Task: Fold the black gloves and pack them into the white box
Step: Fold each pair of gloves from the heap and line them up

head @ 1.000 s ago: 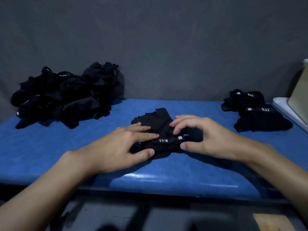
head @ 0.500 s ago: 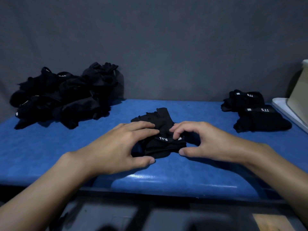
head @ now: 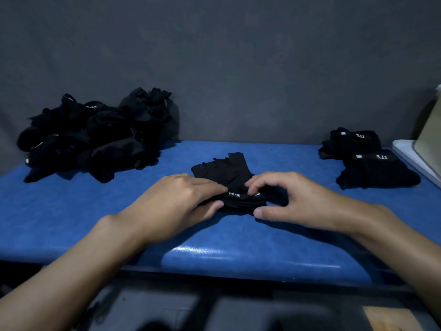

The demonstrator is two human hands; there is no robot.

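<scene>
A pair of black fingerless gloves (head: 228, 174) lies stacked in the middle of the blue table (head: 71, 211), cuffs toward me with a white "5.11" label. My left hand (head: 176, 204) pinches the cuffs from the left, fingers on top and thumb at the near edge. My right hand (head: 293, 201) holds them from the right, fingertips curled onto the label, thumb on the table by the near edge. The white box (head: 405, 154) shows only as a corner at the far right edge.
A loose heap of black gloves (head: 95, 137) fills the back left of the table. Two folded glove bundles (head: 372, 158) with white labels lie at the back right beside the box. A tan panel (head: 432, 132) leans over the box. A grey wall stands behind the table.
Both hands have drawn closer together on the cuffs, bunching them. The left thumb has slid in against the near edge, and the right fingertips have curled tighter onto the label.
</scene>
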